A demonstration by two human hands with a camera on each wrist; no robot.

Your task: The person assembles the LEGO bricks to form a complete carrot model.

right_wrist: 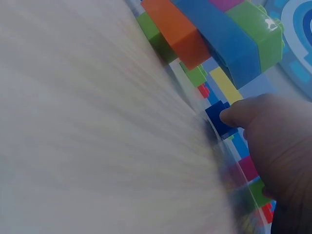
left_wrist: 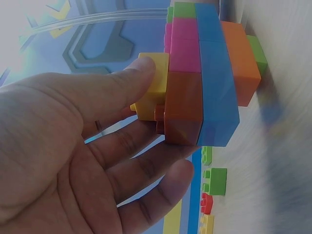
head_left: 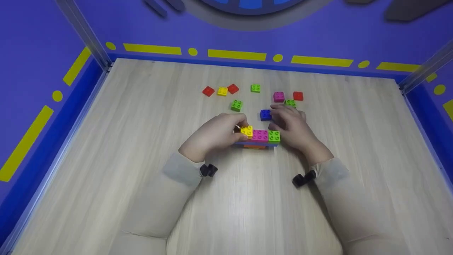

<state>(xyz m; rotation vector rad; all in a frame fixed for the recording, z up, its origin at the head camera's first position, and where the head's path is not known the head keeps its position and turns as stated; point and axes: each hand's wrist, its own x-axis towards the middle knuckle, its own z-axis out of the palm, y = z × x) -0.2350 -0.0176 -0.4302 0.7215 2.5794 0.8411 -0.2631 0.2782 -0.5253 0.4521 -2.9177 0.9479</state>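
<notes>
My left hand (head_left: 217, 136) pinches a yellow brick (left_wrist: 153, 87) between thumb and fingers, on top of a stack of toy bricks. Beneath it the stack has a brown brick (left_wrist: 183, 107), pink bricks (head_left: 260, 135) and a green brick (head_left: 274, 136) in one row. Lower down come a blue layer (left_wrist: 217, 92), an orange brick (left_wrist: 241, 63) and a small green brick (left_wrist: 257, 54). My right hand (head_left: 292, 124) is right of the stack, fingers loosely bent beside a dark blue brick (head_left: 265, 114). In the right wrist view the thumb overlaps that brick; contact is unclear.
Behind the hands lie loose bricks: red (head_left: 208, 91), yellow (head_left: 222, 91), green (head_left: 236, 105), another green (head_left: 255, 88), magenta (head_left: 279, 96) and red (head_left: 298, 96). A green brick (head_left: 290, 103) sits just beyond the right fingers. Blue walls (head_left: 240, 42) bound the wooden table (head_left: 141, 124).
</notes>
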